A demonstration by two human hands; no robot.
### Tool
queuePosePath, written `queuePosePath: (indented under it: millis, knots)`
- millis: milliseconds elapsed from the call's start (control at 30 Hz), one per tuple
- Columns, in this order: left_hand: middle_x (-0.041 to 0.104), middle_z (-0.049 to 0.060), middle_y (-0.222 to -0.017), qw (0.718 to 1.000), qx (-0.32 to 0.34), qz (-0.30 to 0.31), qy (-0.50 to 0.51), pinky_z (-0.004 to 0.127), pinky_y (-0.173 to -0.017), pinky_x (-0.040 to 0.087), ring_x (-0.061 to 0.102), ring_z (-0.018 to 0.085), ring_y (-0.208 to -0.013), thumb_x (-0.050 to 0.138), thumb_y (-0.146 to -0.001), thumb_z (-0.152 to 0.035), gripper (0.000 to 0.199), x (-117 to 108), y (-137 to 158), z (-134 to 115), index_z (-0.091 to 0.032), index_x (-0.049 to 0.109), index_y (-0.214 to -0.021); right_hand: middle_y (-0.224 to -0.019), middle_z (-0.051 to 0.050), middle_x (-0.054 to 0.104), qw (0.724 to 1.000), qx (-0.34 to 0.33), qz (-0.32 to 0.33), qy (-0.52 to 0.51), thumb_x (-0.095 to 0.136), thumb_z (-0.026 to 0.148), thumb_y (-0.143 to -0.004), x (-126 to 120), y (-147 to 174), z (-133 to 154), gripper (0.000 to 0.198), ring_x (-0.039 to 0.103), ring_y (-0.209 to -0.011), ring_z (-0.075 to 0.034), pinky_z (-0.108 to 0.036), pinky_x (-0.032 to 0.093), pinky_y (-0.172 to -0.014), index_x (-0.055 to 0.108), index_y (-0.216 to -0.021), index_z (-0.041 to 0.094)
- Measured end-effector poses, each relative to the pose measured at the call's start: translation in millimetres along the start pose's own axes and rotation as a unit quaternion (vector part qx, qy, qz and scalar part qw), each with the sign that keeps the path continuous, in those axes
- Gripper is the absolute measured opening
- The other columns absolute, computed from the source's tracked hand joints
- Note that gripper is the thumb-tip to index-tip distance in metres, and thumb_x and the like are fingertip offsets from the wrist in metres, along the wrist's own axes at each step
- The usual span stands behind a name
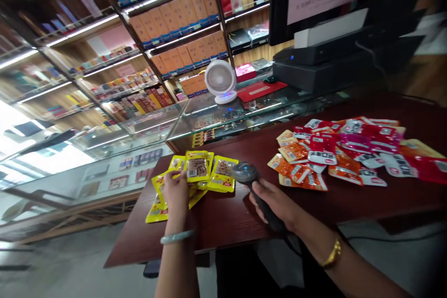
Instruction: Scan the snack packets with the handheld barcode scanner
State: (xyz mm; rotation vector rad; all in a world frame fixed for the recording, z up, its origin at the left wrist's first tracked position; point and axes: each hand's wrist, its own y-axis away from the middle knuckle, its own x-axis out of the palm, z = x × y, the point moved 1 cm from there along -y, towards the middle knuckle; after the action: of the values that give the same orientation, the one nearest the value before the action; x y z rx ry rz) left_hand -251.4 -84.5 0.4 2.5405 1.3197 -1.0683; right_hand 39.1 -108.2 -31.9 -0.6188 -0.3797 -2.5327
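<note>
My left hand (176,190) pinches the edge of a yellow snack packet (197,166), which is raised over a loose pile of similar packets (159,212). A barcode patch shows on its lower left corner. Another yellow packet (223,173) lies at the pile's right side. In my right hand (274,202) is a black handheld barcode scanner (245,172), its fingers wrapped round the handle. The scanner's head points toward the yellow packets, close to the rightmost one.
A heap of red, orange and white snack packets (323,149) covers the right of the dark red table (226,223). Beyond it stand a glass display case (195,121), a small white fan (220,79) and a black monitor (279,4). A cable (394,237) runs at lower right.
</note>
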Motion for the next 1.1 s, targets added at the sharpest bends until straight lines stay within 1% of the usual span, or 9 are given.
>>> queuePosePath:
  millis: [167, 333, 400, 500, 633, 733, 833, 1000, 1100]
  knots:
    - [0.065, 0.003, -0.084, 1.000, 0.019, -0.020, -0.011, 0.037, -0.078, 0.049, 0.062, 0.021, -0.078, 0.061, -0.076, -0.042, 0.034, -1, -1, 0, -0.020, 0.054, -0.101, -0.060, 0.009, 0.053, 1.000, -0.011, -0.009, -0.005, 0.059, 0.065, -0.081, -6, 3, 1, 0.046, 0.045, -0.033, -0.005, -0.016, 0.036, -0.031, 0.045, -0.085, 0.022]
    - [0.059, 0.014, -0.118, 0.978, 0.102, -0.119, -0.137, 0.047, -0.101, 0.038, 0.049, 0.031, -0.120, 0.055, -0.082, -0.046, 0.044, 7, 19, -26, -0.017, 0.054, -0.114, -0.060, 0.009, 0.052, 0.999, -0.020, -0.022, -0.014, 0.061, 0.066, -0.079, -17, 11, 9, 0.047, 0.045, -0.033, -0.004, -0.016, 0.034, -0.032, 0.045, -0.085, 0.023]
    - [0.061, 0.011, -0.115, 0.974, 0.171, -0.074, -0.129, 0.044, -0.101, 0.039, 0.050, 0.029, -0.117, 0.052, -0.084, -0.045, 0.038, 26, 37, -48, -0.019, 0.057, -0.112, -0.060, 0.009, 0.052, 0.999, -0.024, -0.029, -0.016, 0.061, 0.067, -0.078, -23, 16, 13, 0.048, 0.045, -0.033, -0.005, -0.016, 0.035, -0.032, 0.044, -0.083, 0.023]
    - [0.065, 0.008, -0.109, 0.944, 0.290, 0.118, -0.100, 0.037, -0.099, 0.040, 0.055, 0.024, -0.109, 0.051, -0.087, -0.036, 0.026, 68, 78, -86, -0.022, 0.063, -0.105, -0.060, 0.009, 0.052, 0.998, -0.043, -0.049, -0.018, 0.062, 0.066, -0.079, -34, 24, 18, 0.047, 0.045, -0.034, -0.004, -0.016, 0.035, -0.032, 0.044, -0.083, 0.023]
    - [0.063, 0.013, -0.114, 0.885, 0.319, 0.267, -0.210, 0.038, -0.094, 0.040, 0.055, 0.028, -0.108, 0.056, -0.083, -0.031, 0.031, 119, 135, -128, -0.021, 0.065, -0.110, -0.059, 0.009, 0.050, 0.995, -0.058, -0.081, -0.030, 0.062, 0.064, -0.080, -53, 38, 28, 0.045, 0.044, -0.035, -0.005, -0.016, 0.035, -0.032, 0.046, -0.083, 0.022]
    - [0.058, 0.016, -0.118, 0.850, 0.345, 0.289, -0.274, 0.044, -0.092, 0.038, 0.050, 0.033, -0.112, 0.061, -0.078, -0.045, 0.042, 140, 160, -145, -0.020, 0.063, -0.112, -0.060, 0.008, 0.051, 0.990, -0.060, -0.118, -0.041, 0.063, 0.065, -0.078, -71, 48, 35, 0.047, 0.044, -0.035, -0.005, -0.017, 0.035, -0.032, 0.050, -0.088, 0.022]
    - [0.055, 0.018, -0.122, 0.842, 0.364, 0.270, -0.293, 0.044, -0.092, 0.038, 0.048, 0.034, -0.114, 0.061, -0.076, -0.054, 0.051, 150, 164, -150, -0.017, 0.061, -0.111, -0.062, 0.008, 0.051, 0.988, -0.073, -0.127, -0.049, 0.062, 0.064, -0.080, -86, 55, 40, 0.044, 0.045, -0.037, -0.006, -0.017, 0.035, -0.034, 0.052, -0.091, 0.023]
    - [0.058, 0.017, -0.117, 0.841, 0.354, 0.269, -0.308, 0.043, -0.092, 0.038, 0.050, 0.033, -0.112, 0.058, -0.075, -0.065, 0.057, 155, 141, -144, -0.016, 0.062, -0.103, -0.063, 0.007, 0.052, 0.985, -0.090, -0.136, -0.049, 0.060, 0.062, -0.082, -99, 59, 41, 0.042, 0.046, -0.038, -0.006, -0.018, 0.036, -0.034, 0.052, -0.093, 0.023]
    - [0.058, 0.019, -0.116, 0.853, 0.346, 0.236, -0.312, 0.044, -0.092, 0.038, 0.050, 0.035, -0.112, 0.053, -0.077, -0.068, 0.062, 157, 121, -141, -0.014, 0.061, -0.107, -0.064, 0.007, 0.052, 0.986, -0.086, -0.137, -0.048, 0.060, 0.063, -0.082, -98, 59, 40, 0.043, 0.046, -0.038, -0.006, -0.018, 0.036, -0.034, 0.052, -0.096, 0.023]
